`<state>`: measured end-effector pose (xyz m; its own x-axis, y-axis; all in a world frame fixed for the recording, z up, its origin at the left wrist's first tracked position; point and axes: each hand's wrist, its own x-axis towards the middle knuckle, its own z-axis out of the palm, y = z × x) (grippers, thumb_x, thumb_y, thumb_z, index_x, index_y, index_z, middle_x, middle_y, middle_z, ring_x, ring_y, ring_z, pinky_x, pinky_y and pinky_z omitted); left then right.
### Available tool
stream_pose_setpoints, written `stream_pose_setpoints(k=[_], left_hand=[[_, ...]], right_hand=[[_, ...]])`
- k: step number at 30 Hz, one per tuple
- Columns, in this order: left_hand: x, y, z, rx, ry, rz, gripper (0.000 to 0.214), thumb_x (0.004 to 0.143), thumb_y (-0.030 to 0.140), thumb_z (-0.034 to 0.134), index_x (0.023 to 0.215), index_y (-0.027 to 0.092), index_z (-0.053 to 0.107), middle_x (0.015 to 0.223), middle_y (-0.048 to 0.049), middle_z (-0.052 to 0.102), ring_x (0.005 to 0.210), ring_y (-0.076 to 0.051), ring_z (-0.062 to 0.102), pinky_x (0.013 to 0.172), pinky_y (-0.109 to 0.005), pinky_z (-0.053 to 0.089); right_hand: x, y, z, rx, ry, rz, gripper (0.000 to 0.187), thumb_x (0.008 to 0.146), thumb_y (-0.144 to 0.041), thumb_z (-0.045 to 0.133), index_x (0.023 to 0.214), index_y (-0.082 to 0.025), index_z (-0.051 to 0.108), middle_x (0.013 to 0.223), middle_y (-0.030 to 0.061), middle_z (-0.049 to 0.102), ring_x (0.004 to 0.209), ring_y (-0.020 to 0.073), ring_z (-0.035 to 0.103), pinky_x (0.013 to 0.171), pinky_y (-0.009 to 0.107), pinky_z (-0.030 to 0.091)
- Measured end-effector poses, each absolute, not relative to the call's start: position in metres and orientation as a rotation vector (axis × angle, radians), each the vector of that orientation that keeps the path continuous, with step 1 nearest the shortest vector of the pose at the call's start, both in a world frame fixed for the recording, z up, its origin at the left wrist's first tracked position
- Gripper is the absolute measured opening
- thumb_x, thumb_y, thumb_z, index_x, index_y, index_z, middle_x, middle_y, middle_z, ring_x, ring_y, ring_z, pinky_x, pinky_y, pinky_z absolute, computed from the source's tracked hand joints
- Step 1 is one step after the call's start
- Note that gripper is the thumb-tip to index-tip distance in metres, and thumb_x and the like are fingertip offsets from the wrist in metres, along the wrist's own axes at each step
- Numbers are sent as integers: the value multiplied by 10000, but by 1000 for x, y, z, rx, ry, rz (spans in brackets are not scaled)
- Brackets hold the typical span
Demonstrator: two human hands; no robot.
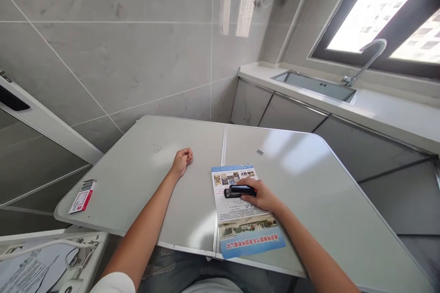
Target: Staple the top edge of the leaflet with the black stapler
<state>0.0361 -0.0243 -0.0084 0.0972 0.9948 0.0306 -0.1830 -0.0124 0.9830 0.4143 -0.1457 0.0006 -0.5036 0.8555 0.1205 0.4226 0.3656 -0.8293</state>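
My right hand (260, 193) grips a black stapler (237, 191), which lies across the printed leaflet (245, 217). The leaflet has small photos near its far end and a blue band with red lettering at its near end. It lies over the table's middle seam, mostly to the right. My left hand (182, 162) rests as a closed fist on the left half of the table, apart from the leaflet. The inside of that fist is hidden. Beyond the leaflet lies a short strip of staples (260, 152). Tiny loose bits (157, 149), perhaps staples, are scattered left of my fist.
A red and white box (82, 198), with grey strips at its far end, sits near the left edge of the folding table (192, 135). At lower left, a white rack (98, 240) holds papers. A counter (388, 110) with a sink (316, 84) runs along the right.
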Motion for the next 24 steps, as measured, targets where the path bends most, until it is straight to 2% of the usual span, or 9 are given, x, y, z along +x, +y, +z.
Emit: stream_pose_setpoints(k=[3, 10, 19, 24], left_hand=[[27, -23, -7, 1081, 909, 1228, 219, 564, 150, 540, 599, 215, 333, 543, 70, 240, 467, -73, 204, 490, -235, 141], [21, -19, -5, 1019, 834, 1206, 257, 564, 144, 549, 612, 211, 305, 549, 73, 219, 459, -68, 214, 476, -222, 160], [39, -21, -5, 1095, 881, 1137, 99, 563, 120, 535, 642, 179, 522, 544, 55, 416, 474, -62, 315, 478, -193, 206], [39, -22, -5, 1116, 923, 1144, 93, 581, 131, 547, 661, 177, 548, 565, 47, 466, 486, -65, 355, 475, -187, 232]], right_hand=[[392, -154, -5, -1171, -2013, 965, 408, 896, -368, 769, 1285, -257, 714, 1252, 101, 753, 1138, 312, 716, 1016, 479, 556], [350, -165, -9, -1247, -1921, 815, 394, 881, -311, 764, 1265, -244, 712, 1233, 97, 756, 1137, 305, 708, 1021, 485, 540], [309, -180, 6, -1165, -1999, 826, 391, 875, -189, 755, 1253, -277, 706, 1213, 70, 749, 1163, 282, 679, 1047, 462, 516], [292, -181, 7, -1084, -2055, 841, 400, 866, -124, 758, 1231, -279, 704, 1193, 55, 744, 1166, 273, 656, 1076, 458, 484]])
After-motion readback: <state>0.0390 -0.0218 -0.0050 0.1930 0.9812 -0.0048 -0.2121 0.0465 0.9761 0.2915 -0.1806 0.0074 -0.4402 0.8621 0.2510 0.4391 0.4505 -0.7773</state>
